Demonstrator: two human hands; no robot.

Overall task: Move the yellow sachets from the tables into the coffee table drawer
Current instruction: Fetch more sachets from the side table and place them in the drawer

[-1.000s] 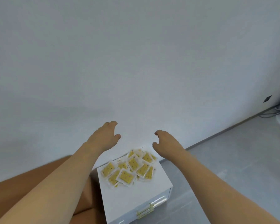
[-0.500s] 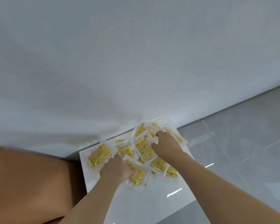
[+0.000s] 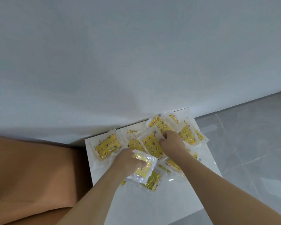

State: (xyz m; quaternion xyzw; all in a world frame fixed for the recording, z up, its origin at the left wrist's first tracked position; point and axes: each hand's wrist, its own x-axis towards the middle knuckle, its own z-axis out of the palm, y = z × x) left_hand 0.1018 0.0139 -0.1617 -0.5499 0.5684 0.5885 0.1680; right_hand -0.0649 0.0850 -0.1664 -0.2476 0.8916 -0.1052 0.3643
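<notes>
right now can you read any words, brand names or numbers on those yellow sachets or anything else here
No text can be read.
Yellow sachets: only small printed stars and round cartoon figures show; any lettering is too small and blurred to read.
Sachet in the left hand: glare off the clear wrapper hides its print.
Sachet under the right hand: pattern only, no legible words.
White table, wall and floor: no writing visible.
</notes>
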